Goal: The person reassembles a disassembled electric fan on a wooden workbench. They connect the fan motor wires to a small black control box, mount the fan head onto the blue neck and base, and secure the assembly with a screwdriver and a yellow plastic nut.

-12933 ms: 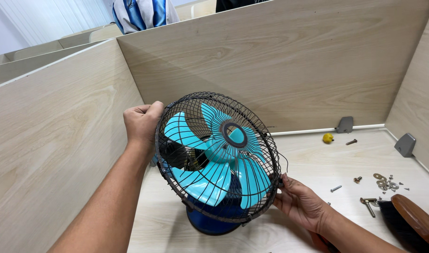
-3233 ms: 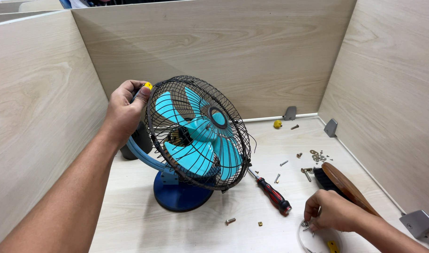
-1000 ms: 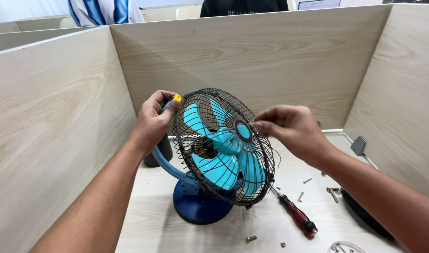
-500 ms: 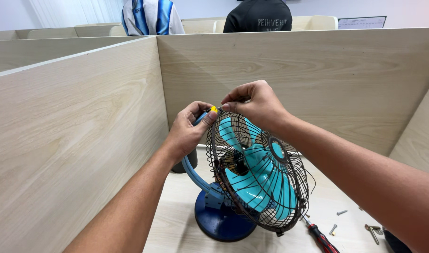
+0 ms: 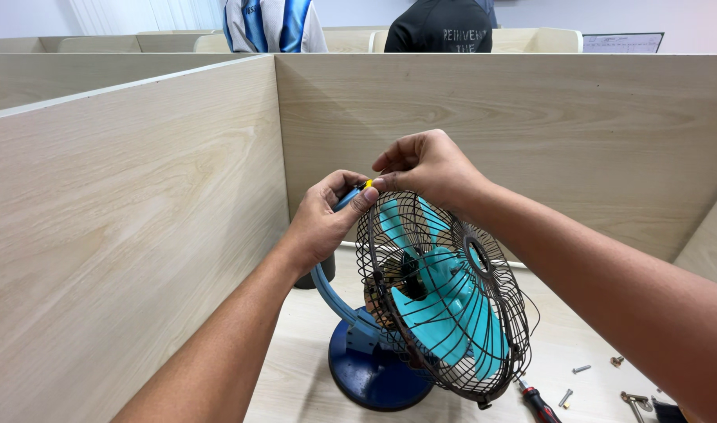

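Observation:
A small table fan stands on the desk, with a black wire cage [image 5: 444,298], light blue blades [image 5: 444,305] and a dark blue round base [image 5: 370,376]. My left hand [image 5: 323,223] grips the top rear of the cage and the blue bracket behind it. My right hand [image 5: 425,168] pinches at the cage's top rim, fingertips meeting the left thumb. A small yellow piece [image 5: 368,184] shows between the fingertips of both hands.
Light wooden partition walls [image 5: 139,204] close in the desk on the left and behind. A red-handled screwdriver [image 5: 538,403] and loose screws [image 5: 581,368] lie on the desk at the lower right. Two people sit beyond the back partition.
My right hand left the desk and came up to the cage's top rim beside my left hand. The view shifted, so the fan now sits lower and further right.

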